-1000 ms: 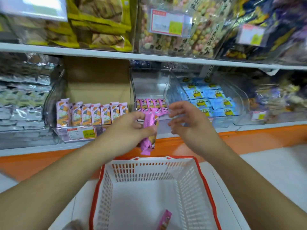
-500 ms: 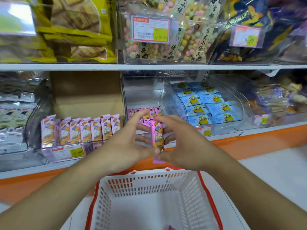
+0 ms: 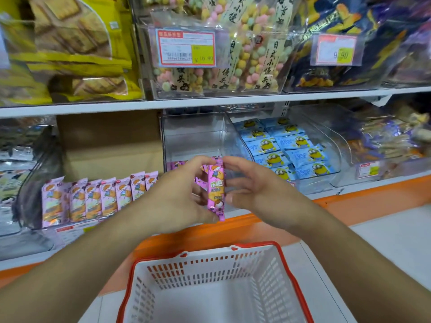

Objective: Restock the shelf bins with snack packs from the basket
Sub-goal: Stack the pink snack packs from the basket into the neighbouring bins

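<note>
At twelve o'clock above the basket (image 3: pixel 211 271), your left hand (image 3: pixel 177 201) now pinches the pack (image 3: pixel 216 190) upright, raised to the bin (image 3: pixel 193 138), right hand (image 3: pixel 254 190) released beside it.

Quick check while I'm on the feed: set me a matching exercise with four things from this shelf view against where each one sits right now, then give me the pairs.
Things:
1. pink snack pack
2. blue snack packs
3. basket
4. pastel ball snacks

Places:
A. in a clear bin on the upper shelf
B. on the floor below the hands, red-rimmed
C. upright, held by the left hand, with the right hand beside it
D. in a clear bin on the lower shelf, right of the hands

Pairs: 1-C, 2-D, 3-B, 4-A
</note>
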Tool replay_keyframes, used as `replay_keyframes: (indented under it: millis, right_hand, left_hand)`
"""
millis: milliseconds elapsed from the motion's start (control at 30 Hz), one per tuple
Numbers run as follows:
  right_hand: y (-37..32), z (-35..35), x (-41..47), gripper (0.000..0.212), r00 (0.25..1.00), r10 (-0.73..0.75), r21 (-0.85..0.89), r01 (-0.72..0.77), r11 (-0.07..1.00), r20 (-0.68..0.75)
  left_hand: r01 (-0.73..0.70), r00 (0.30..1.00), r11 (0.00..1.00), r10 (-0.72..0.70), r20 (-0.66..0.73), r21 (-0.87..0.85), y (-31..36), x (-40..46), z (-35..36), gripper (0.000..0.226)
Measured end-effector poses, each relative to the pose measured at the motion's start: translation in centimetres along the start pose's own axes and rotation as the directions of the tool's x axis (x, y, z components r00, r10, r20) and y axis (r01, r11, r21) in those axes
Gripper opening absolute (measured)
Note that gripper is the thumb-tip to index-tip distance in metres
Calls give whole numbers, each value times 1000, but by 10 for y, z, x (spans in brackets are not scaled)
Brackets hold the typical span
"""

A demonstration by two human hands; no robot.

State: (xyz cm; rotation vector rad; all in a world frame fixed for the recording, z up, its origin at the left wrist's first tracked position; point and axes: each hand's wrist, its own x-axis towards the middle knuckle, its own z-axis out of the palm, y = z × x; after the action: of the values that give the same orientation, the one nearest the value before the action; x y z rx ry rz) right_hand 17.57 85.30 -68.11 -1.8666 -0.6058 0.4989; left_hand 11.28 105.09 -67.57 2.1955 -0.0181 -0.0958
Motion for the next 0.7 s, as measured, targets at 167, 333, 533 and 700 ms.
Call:
replay_keyframes:
  millis: [167,333,533,700]
  right_hand:
    - [-4,-2,4,61,993,-40,-62,34,997,-113]
    - [-4,13,31,38,961,-35,-65,18,998,-274]
    - [-11,18,59,39,973,23,-11,-26,1000,-231]
    - [-3,27,114,27,950,130,-45,-148,988,-284]
  left_hand:
    - [39,996,995,-32,-80,88,4,26,-11,98]
    - [-15,995,994,25,-97,106,0,28,-12,97]
    - [-78,982,988,99,-162,130,-24,18,-30,102]
    - [17,962,836,137,-238,548,-48,11,-61,81]
